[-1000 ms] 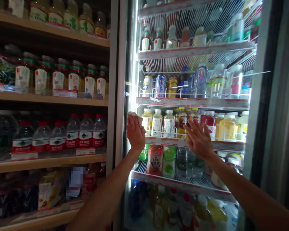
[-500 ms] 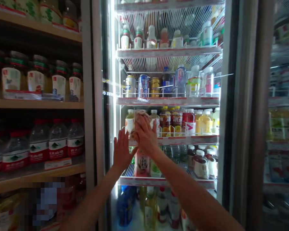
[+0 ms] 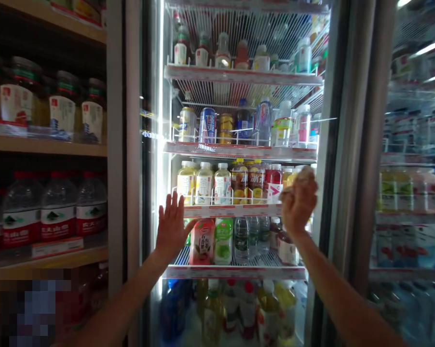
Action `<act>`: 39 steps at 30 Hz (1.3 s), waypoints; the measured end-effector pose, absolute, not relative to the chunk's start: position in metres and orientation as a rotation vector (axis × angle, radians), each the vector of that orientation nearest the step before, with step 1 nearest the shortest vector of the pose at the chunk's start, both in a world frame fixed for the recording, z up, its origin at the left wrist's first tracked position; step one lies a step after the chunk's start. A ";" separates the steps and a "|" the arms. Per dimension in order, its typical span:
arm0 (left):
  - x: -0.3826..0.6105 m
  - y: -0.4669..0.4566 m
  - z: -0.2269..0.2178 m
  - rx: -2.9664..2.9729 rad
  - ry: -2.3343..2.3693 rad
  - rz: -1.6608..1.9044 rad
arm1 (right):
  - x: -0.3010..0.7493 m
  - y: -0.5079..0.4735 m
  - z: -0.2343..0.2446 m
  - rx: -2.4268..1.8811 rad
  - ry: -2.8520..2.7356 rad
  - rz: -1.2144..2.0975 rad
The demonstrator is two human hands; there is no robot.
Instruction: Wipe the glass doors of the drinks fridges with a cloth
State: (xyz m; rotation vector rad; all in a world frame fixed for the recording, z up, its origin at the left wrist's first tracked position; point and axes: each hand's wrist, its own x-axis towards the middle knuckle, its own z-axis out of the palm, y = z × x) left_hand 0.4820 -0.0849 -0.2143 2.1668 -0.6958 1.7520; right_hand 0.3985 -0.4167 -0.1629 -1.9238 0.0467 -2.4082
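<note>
My left hand [image 3: 172, 227] lies flat and open on the glass door [image 3: 149, 193] of a lit drinks fridge, fingers spread upward, near the door's left side. My right hand [image 3: 297, 205] is closed on a crumpled pale cloth [image 3: 301, 175] and presses it against the glass near the door's right edge, at the height of the shelf of juice and tea bottles [image 3: 223, 183]. Both forearms reach up from the bottom of the view.
Behind the glass, wire shelves hold cans [image 3: 207, 124] and several bottles. Wooden shelves [image 3: 47, 144] on the left carry jars and red-labelled water bottles [image 3: 58, 212]. A dark door frame [image 3: 333, 144] separates this fridge from a second fridge [image 3: 413, 193] at right.
The cloth went from my left hand to my right hand, which then swept it rightward across the glass. My left hand dropped lower and flattened on the door. My view shifted right.
</note>
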 end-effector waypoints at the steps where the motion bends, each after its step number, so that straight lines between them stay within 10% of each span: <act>1: 0.481 -0.085 -0.214 2.168 -0.688 1.739 | 0.406 -0.384 -0.168 -2.023 -0.036 -2.365; 7: 0.473 -0.086 -0.216 2.175 -0.636 1.683 | 0.423 -0.294 -0.202 -2.476 -0.603 -2.200; 15: 0.476 -0.092 -0.216 2.178 -0.632 1.593 | 0.387 -0.430 -0.204 -1.937 0.318 -2.296; 23: 0.465 -0.093 -0.229 2.181 -0.644 1.617 | 0.425 -0.275 -0.221 -2.491 -0.663 -2.151; 31: 0.473 -0.095 -0.251 2.237 -0.684 1.630 | 0.381 -0.425 -0.230 -1.952 0.318 -2.284; 39: 0.465 -0.092 -0.248 2.208 -0.669 1.629 | 0.421 -0.291 -0.245 -2.465 -0.546 -2.125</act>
